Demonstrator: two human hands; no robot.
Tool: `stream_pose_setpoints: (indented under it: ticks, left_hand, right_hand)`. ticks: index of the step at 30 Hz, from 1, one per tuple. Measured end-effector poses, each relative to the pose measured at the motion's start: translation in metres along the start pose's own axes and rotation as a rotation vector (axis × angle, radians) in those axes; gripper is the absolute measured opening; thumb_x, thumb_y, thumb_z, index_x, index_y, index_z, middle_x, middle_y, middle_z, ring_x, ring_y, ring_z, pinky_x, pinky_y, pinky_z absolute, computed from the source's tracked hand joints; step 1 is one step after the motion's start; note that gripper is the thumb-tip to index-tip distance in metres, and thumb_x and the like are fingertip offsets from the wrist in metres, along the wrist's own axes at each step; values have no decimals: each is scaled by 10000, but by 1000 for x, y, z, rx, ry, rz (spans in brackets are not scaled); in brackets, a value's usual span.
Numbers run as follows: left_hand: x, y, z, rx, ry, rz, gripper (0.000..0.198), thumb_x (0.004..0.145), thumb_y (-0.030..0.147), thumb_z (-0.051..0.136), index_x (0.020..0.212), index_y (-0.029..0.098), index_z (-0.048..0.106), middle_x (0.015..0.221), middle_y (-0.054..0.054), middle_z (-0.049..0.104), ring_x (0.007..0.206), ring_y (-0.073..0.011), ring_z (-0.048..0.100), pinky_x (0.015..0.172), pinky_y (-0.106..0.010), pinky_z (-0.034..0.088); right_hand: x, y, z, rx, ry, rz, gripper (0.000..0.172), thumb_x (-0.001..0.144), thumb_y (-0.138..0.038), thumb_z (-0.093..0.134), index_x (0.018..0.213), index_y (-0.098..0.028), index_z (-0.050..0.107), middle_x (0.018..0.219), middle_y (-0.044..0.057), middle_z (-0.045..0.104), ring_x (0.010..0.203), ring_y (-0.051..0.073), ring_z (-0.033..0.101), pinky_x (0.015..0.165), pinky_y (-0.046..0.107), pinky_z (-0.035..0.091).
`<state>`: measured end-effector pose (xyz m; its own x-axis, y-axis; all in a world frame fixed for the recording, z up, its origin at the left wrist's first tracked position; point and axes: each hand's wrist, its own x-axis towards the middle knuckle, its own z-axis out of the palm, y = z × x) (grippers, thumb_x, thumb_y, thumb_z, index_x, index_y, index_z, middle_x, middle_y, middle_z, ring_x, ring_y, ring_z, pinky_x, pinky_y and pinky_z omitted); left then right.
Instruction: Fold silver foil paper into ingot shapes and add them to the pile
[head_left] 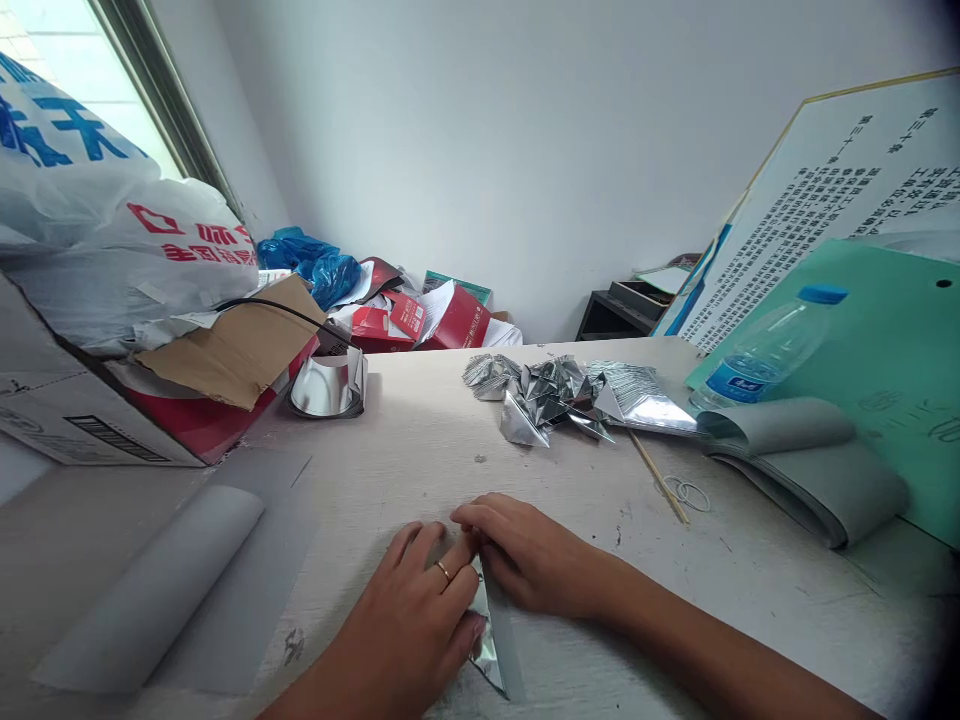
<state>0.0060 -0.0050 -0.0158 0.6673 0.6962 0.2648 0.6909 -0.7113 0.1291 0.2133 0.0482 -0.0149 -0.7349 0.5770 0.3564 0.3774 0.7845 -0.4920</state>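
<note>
The pale tabletop forms the work surface. A white board with printed characters stands at the right, behind a green sheet. A carton at the left carries a filled plastic bag. A grey sheet, partly rolled, lies in front of the carton. A folded stack of grey sheets rests at the right, near a clear bottle with a blue cap. Folded foil pieces lie in a pile toward the far edge; a curled silver stack sits beside the carton.

The left hand and right hand are together at the near centre, fingertips meeting. The foil strip lies beneath the left hand, partly covered; whether the fingers grip or only press it cannot be determined. A thin stick and white bands lie right of the hands. The left hand wears a ring.
</note>
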Motion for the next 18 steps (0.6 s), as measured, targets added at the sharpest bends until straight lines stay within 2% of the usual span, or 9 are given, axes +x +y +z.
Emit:
stream_pose_setpoints:
  ticks: [6,12,18]
  left_hand:
    - [0,1,1,114,-23,52,156,955,358,562,1006,214,591,1367,-12,577,1207,-332,493,1008,-539,407]
    - [0,2,1,143,-12,67,155,953,364,564,956,209,573,1387,-8,569,1188,-330,503,995,-526,400]
    - [0,1,-1,74,13,45,111,926,302,600,967,205,566,1333,-15,589,1170,-313,500,995,-516,415]
  right_hand:
    - [-5,2,-1,19,35,82,338,889,-99,455,1203,-210,509,1042,37,630,929,128,574,848,264,459]
    - [-8,4,-3,-80,34,95,318,883,-100,473,1177,-201,539,992,32,645,875,129,568,798,249,415]
    - [-7,-7,-12,-190,-61,135,215,893,-126,486,1071,-186,592,908,32,642,813,134,548,712,243,352]
